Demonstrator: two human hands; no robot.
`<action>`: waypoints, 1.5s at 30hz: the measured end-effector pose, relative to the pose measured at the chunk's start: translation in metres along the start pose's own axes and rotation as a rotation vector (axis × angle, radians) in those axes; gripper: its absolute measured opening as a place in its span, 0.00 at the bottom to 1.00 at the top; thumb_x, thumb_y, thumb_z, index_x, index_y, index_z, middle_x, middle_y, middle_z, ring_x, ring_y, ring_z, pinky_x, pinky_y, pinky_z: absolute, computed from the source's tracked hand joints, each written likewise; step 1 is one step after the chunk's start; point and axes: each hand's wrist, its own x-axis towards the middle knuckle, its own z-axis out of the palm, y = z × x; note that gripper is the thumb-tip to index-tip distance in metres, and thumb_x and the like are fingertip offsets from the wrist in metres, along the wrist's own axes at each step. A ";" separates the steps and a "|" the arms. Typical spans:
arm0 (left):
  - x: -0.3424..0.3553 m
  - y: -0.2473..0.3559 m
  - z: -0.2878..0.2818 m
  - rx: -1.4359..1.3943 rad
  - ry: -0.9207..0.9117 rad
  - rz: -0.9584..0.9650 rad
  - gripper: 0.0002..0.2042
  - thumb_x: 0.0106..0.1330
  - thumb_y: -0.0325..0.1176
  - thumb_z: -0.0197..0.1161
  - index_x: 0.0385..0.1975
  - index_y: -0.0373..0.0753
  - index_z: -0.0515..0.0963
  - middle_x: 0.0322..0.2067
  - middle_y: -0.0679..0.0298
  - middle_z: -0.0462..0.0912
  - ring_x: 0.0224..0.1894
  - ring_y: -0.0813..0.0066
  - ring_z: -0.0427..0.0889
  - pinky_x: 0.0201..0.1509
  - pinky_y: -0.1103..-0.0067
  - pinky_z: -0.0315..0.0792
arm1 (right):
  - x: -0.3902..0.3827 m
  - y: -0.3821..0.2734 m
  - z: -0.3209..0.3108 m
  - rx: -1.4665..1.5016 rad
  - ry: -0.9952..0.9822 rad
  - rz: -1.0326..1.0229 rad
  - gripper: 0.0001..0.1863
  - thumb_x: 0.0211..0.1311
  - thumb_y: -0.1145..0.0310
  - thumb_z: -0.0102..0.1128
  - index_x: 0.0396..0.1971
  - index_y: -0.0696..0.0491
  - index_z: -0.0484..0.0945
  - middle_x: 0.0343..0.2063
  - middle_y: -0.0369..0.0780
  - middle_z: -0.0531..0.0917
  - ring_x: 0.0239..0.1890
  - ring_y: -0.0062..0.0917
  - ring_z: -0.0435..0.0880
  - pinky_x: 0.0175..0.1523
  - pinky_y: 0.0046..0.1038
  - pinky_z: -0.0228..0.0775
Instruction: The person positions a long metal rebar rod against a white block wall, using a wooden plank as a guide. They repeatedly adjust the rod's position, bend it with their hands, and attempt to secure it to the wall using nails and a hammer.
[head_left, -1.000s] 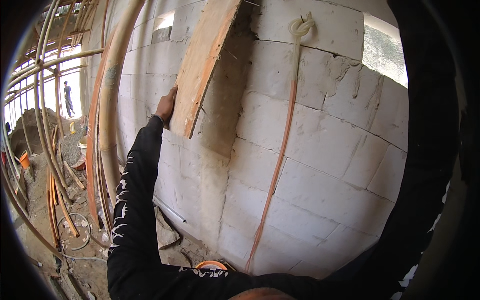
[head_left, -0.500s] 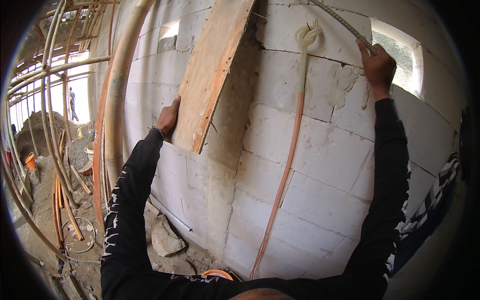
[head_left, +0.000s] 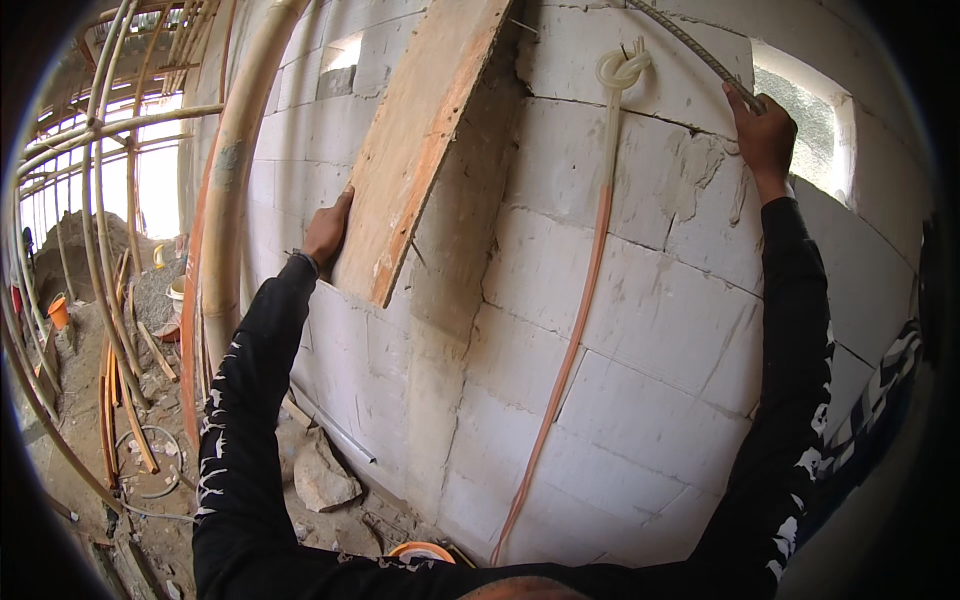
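Pressing against the lower left edge of a slanted wooden board [head_left: 420, 150], the left hand [head_left: 328, 228] lies flat with fingers together, clamped on nothing. The board leans on a grey block wall [head_left: 640, 320]. Higher up, the right hand [head_left: 765, 135] is closed around a ribbed steel bar [head_left: 690, 45]. Between them, a knotted hose [head_left: 600, 210], white turning orange, hangs down the wall.

A plank [head_left: 415, 150] leans tilted against the block wall [head_left: 650, 310]. The left hand [head_left: 327, 228] rests on the plank's left edge near its lower end. Right of the plank a hose [head_left: 585, 290] hangs down the wall from a knot. Further right, the right hand [head_left: 762, 130] touches a rod [head_left: 690, 45] slanting across the wall's upper part. At the wall's foot, left, a stone [head_left: 322, 478] lies on the floor.
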 end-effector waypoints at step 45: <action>0.002 -0.005 0.035 -0.078 0.025 0.098 0.44 0.69 0.69 0.44 0.30 0.21 0.81 0.28 0.39 0.84 0.34 0.53 0.83 0.46 0.64 0.72 | 0.054 -0.047 -0.065 -0.109 0.102 0.011 0.31 0.57 0.41 0.66 0.19 0.60 0.80 0.18 0.51 0.81 0.24 0.43 0.83 0.34 0.40 0.73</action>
